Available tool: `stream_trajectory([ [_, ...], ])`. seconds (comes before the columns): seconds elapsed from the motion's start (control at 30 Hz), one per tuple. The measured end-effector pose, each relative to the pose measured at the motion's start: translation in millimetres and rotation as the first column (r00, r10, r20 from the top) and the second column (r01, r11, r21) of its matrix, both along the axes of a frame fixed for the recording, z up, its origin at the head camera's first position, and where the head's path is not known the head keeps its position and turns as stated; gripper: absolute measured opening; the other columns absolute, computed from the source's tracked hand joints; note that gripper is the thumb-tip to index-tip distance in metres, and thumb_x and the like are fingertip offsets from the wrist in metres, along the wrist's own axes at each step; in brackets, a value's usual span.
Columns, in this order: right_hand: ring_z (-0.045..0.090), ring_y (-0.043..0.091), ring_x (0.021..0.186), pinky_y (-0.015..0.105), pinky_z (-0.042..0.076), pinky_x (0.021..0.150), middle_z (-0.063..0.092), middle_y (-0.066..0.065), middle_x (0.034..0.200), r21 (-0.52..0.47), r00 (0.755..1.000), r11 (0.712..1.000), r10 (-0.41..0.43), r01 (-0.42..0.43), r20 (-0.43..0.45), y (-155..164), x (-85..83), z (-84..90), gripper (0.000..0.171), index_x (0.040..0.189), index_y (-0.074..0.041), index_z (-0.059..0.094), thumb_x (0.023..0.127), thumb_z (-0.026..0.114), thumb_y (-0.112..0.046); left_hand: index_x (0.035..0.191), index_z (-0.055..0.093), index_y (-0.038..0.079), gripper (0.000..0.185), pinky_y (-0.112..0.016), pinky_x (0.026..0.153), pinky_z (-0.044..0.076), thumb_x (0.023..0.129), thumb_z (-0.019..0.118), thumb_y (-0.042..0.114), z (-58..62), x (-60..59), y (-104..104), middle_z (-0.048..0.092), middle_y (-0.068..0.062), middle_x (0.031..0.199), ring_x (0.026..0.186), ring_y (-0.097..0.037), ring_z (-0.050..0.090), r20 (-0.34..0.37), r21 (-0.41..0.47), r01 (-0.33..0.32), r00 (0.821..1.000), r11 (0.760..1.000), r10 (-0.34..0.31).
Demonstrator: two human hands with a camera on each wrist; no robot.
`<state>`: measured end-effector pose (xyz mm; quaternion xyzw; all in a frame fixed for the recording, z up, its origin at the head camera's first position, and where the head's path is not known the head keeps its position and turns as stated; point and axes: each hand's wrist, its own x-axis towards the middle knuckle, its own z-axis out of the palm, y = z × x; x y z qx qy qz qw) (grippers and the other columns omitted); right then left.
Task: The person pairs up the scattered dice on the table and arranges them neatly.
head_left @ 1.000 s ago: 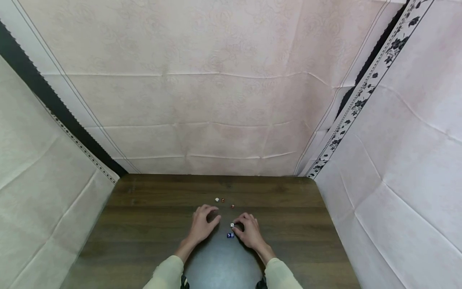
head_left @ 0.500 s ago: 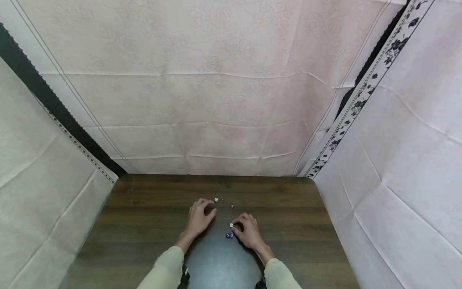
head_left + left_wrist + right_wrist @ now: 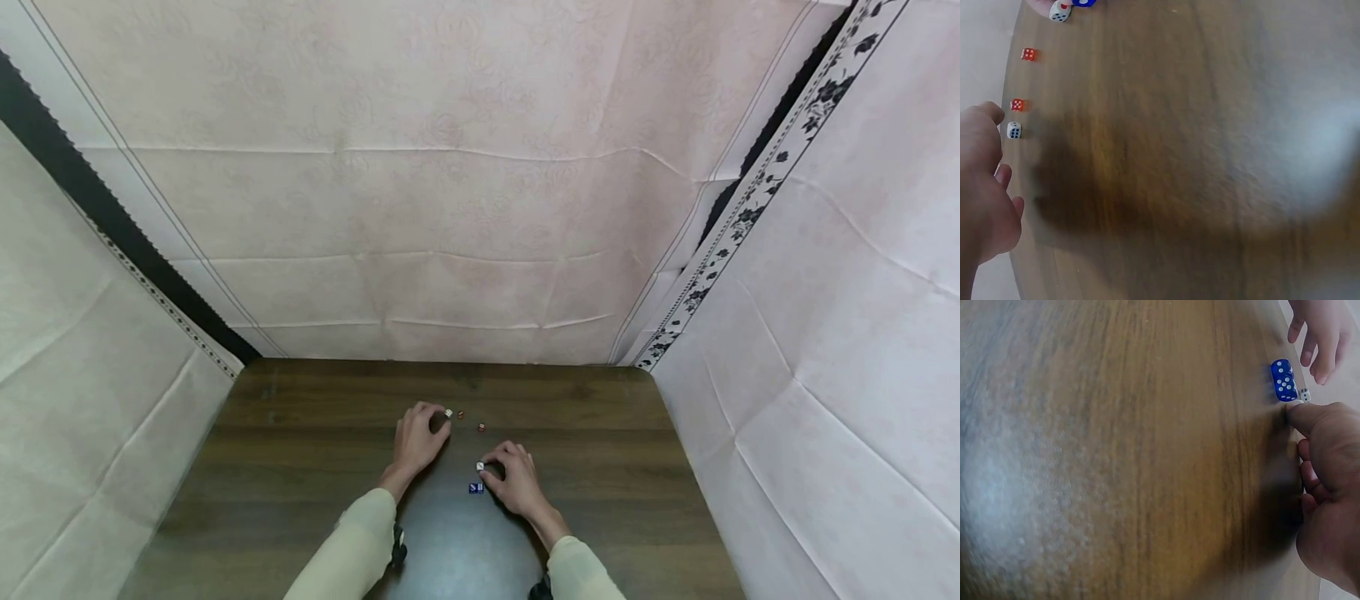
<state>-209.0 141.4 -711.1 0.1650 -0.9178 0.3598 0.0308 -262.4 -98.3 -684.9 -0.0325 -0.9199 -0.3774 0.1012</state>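
My right hand [image 3: 517, 482] pinches a white die [image 3: 480, 467] between thumb and forefinger, low over the table. Just in front of it, on the near side, two blue dice [image 3: 1284, 386] with white pips sit side by side. My left hand [image 3: 417, 440] reaches to the back, its thumb and forefinger spread on either side of a second white die [image 3: 1014, 130]. That die stands on the table right at the fingertips, with a gap to them in the left wrist view. Close to its right is a small red die [image 3: 1017, 105], and another red die [image 3: 1029, 54] lies further along.
The dice stand on a brown wood-grain table [image 3: 315, 467] with rounded far corners. Pale cloth [image 3: 480, 208] hangs behind it, with more cloth [image 3: 825, 375] along both sides. A dark band is near each wrist.
My left hand has drawn back left and then moved forward, up to the white die at the back. The right hand has kept its place at its white die.
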Motion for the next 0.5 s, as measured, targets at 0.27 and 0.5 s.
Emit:
stream_trajectory([
  [0.27, 0.06, 0.018, 0.11, 0.04, 0.041, 0.098, 0.071, -0.003, 0.114, -0.005, 1.0, 1.0, -0.003, 0.003, 0.001, -0.7, -0.6, -0.9, 0.014, 0.112, -0.02, 0.085, 0.099, 0.09, -0.022, 0.124, 0.082, 0.007, 0.028, -0.063, 0.107, 0.05, 0.101, 0.086, 0.021, -2.1, -12.0, 3.6, 0.077, -0.016, 0.131, 0.121, -0.039, 0.07, 0.065, -0.013, -0.024, 0.998, 1.0, 0.025],
  [0.5, 0.061, 0.019, 0.11, 0.042, 0.042, 0.098, 0.071, -0.002, 0.114, -0.014, 1.0, 1.0, -0.003, 0.003, -0.001, -0.5, -0.1, -0.7, 0.013, 0.112, -0.018, 0.086, 0.099, 0.089, -0.022, 0.118, 0.083, 0.008, 0.025, -0.061, 0.104, 0.047, 0.098, 0.088, 0.023, -15.2, -19.9, 5.5, 0.08, -0.014, 0.125, 0.12, -0.039, 0.07, 0.059, -0.046, -0.076, 0.995, 0.996, 0.079],
])
